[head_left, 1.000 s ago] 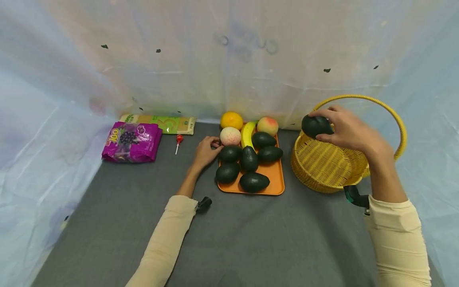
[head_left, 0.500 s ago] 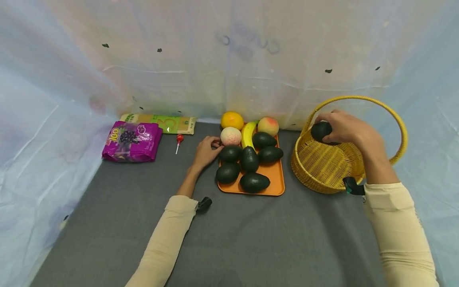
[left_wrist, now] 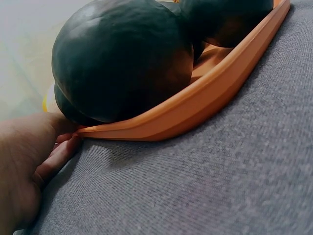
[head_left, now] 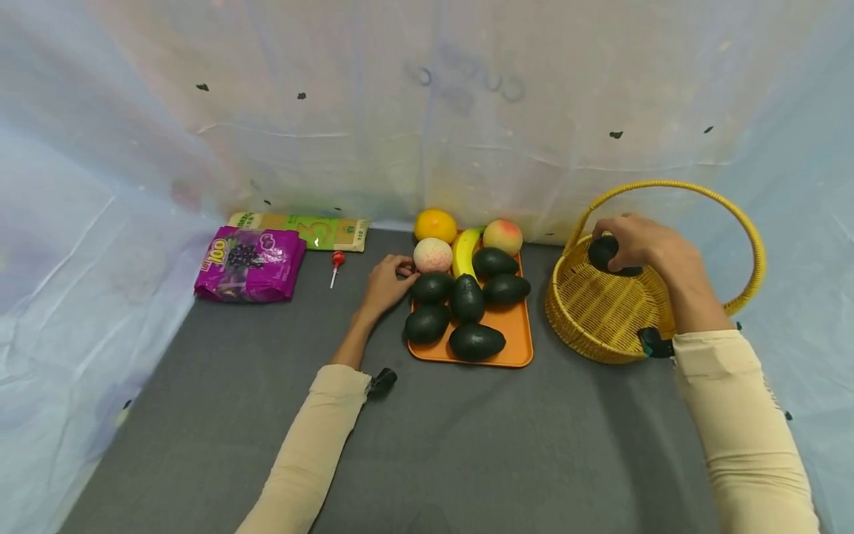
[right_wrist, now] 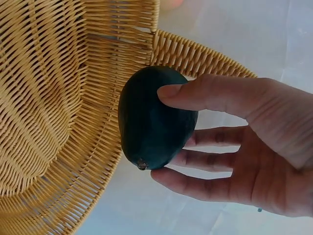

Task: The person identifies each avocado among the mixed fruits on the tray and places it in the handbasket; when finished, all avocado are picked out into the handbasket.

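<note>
A dark green avocado (right_wrist: 146,117) is held between the thumb and fingers of my right hand (head_left: 643,245), over the far part of the yellow wicker basket (head_left: 560,319). In the right wrist view it overlaps the basket's rim, its stem end showing. My left hand (head_left: 387,283) pinches the left edge of the orange tray (left_wrist: 195,105), thumb and fingers right at the rim. On that tray lie several avocados (head_left: 477,342), a banana (head_left: 465,254), a speckled pale peach (head_left: 432,255), a pink-yellow peach (head_left: 503,236) and an orange (head_left: 436,224).
Left of the tray lie a red lollipop (head_left: 337,259), a purple grape-printed bag (head_left: 250,265) and a green-and-tan packet (head_left: 327,233). The basket's tall handle (head_left: 754,252) arches behind the right arm. A pale plastic sheet (head_left: 373,148) hangs along the back of the grey table (head_left: 467,437).
My right hand has moved down and slightly right, bringing the avocado lower over the basket. My left hand stays at the tray's edge.
</note>
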The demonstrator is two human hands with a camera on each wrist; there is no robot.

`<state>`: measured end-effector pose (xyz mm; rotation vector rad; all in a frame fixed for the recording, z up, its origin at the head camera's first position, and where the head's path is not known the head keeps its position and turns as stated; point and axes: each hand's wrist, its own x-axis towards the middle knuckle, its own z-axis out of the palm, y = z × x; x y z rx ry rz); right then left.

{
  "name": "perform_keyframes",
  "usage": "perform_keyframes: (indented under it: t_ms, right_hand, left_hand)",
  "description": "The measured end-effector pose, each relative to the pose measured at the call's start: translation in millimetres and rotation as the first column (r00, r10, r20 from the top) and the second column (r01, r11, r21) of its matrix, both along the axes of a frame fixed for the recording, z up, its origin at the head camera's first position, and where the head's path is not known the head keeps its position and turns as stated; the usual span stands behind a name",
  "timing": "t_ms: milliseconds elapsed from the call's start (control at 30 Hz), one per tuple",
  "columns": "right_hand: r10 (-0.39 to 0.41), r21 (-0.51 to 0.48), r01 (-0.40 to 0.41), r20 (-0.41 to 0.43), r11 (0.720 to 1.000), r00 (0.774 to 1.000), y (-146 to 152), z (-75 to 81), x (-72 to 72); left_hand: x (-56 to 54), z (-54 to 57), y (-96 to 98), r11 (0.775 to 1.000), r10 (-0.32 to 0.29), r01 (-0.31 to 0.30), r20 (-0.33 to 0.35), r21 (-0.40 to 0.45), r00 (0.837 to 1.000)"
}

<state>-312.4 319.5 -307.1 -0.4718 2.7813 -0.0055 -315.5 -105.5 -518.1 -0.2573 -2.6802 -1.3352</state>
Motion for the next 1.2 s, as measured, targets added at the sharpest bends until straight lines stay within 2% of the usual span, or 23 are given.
perform_keyframes:
  t_ms: [300,600,800,933,1200]
  right_hand:
    - [-0.043,-0.013,0.043,0.042,0.999,0.998,6.1,-3.1,-10.2]
    - [-0.094,-0.06,0.102,0.125,0.993,0.988,10.1,-17.7,-21.4]
    - [-0.105,-0.062,0.116,0.152,0.991,0.983,13.0,-26.8,-25.7]
    - [-0.121,-0.038,0.127,0.144,0.991,0.982,15.1,-33.1,-28.0]
    - [-0.091,0.069,0.086,0.071,0.994,0.993,20.3,-44.2,-29.3]
  left_hand:
    - [0.5,2.0,-1.1,1.0,-0.011,0.011,-0.007,0.001,1.0]
    - [1.4,-1.7,-2.2,1.0,0.0,0.001,-0.008,0.007,1.0]
    - [1.2,-1.4,-1.1,1.0,0.004,-0.004,-0.011,0.001,1.0]
    - [1.1,-0.1,-0.2,1.0,0.004,-0.004,-0.013,0.003,1.0]
    - [-0.3,-1.2,0.1,1.0,-0.004,0.004,-0.003,-0.001,1.0]
